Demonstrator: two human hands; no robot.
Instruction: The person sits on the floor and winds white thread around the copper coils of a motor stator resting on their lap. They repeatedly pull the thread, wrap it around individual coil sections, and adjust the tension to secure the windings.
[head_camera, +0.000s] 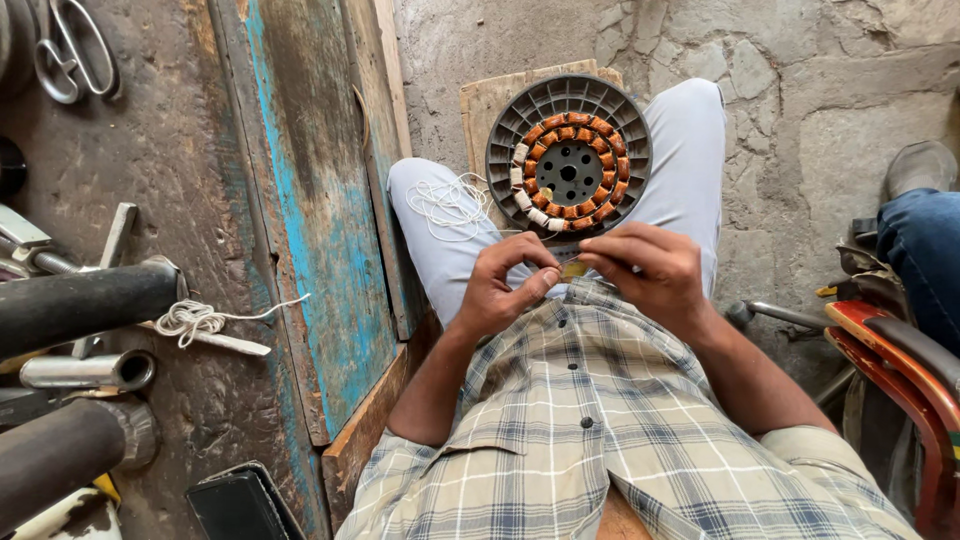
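Observation:
A round grey motor stator (568, 155) with a ring of copper windings rests between my knees, a few coils wrapped in white. My left hand (500, 285) and my right hand (648, 272) meet just below it, both pinching a small yellowish strip (573, 268) between fingertips. What else the fingers hold is hidden. A loose tangle of white thread (450, 203) lies on my left thigh.
A worn blue wooden board (320, 200) stands at left beside a dark workbench holding scissors (72, 52), metal pipes (85, 300) and a knot of white cord (195, 320). Another person's shoe and jeans leg (925, 230) are at right, above a red frame (890, 360).

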